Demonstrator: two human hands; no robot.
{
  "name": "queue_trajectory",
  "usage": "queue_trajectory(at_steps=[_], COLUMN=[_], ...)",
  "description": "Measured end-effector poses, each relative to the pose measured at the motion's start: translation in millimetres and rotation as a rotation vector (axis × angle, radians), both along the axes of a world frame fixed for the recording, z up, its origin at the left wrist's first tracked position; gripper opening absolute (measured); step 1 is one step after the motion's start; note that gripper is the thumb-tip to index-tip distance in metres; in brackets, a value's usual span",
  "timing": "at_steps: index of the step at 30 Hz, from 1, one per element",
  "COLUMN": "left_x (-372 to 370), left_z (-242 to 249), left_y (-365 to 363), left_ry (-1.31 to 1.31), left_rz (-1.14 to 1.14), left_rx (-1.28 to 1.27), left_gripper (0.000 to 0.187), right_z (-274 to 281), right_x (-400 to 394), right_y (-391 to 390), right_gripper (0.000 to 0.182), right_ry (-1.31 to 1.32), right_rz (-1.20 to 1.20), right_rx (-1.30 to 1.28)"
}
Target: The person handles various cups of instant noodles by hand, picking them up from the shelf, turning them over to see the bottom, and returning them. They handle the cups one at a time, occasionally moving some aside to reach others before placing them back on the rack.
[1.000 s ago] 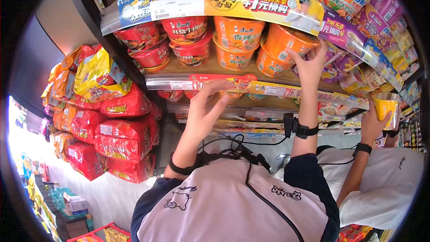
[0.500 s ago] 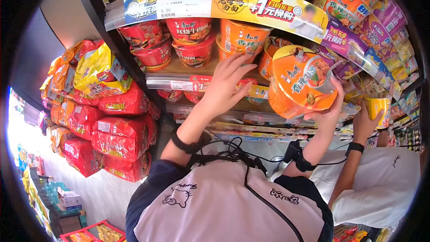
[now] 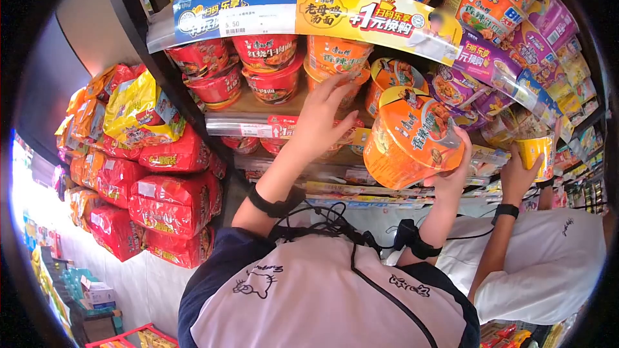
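My right hand (image 3: 450, 166) grips an orange instant noodle bowl (image 3: 403, 151) by its right side, with the bowl tilted so its printed lid faces up toward me. My left hand (image 3: 327, 119) reaches to the shelf with fingers apart, fingertips against the lower bowl of an orange noodle bowl stack (image 3: 338, 58). Red noodle bowls (image 3: 271, 80) are stacked left of that hand. Another orange bowl (image 3: 391, 77) stands on the shelf just behind the held one.
A promotional price strip (image 3: 380, 16) runs along the shelf edge above my hands. Red multipacks of noodles (image 3: 169, 196) are piled at the left. On the right, another person's hand (image 3: 519, 177) holds a yellow cup (image 3: 536, 156). Black cables (image 3: 329, 222) lie across my chest.
The held orange bowl has moved a little left and down, away from the shelf. My left hand stays at the orange stack. The view has shifted slightly.
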State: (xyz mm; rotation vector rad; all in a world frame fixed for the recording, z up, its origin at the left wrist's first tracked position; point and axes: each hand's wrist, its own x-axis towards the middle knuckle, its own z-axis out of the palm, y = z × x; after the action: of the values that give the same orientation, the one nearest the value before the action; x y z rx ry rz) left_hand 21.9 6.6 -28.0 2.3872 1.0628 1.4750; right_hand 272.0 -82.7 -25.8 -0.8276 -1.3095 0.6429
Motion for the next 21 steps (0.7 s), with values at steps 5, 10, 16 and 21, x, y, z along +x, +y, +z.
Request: queue_trajectory(at_steps=[5,10,16,21], left_x=[5.0,9.6,-22.9,-32.4], left_z=[-7.8,-26.5,29.2,32.2], left_y=[-19.1,-38.9,-84.2,-97.0], left_ry=[0.021,-0.449,-0.454,-0.433], left_rz=[-0.136,-0.405,-0.096,-0.035], left_rx=[0.145,-0.213,-0.539,-0.573], left_gripper=[0.057,0.092,0.120,0.120], right_z=[-13.3,-20.6,-12.9,-2.0], right_x=[-11.4,-43.4,-57.9,-75.7], right_y=[12.9,2.9,-11.6,-29.6], right_gripper=[0.108,0.092,0.079,0.058], right_ry=[0.117,0.383,0.068,0.010], right_rz=[0.128,0.495,0.770,0.529], right_rx=[0.050,-0.232,-0.447,-0.364])
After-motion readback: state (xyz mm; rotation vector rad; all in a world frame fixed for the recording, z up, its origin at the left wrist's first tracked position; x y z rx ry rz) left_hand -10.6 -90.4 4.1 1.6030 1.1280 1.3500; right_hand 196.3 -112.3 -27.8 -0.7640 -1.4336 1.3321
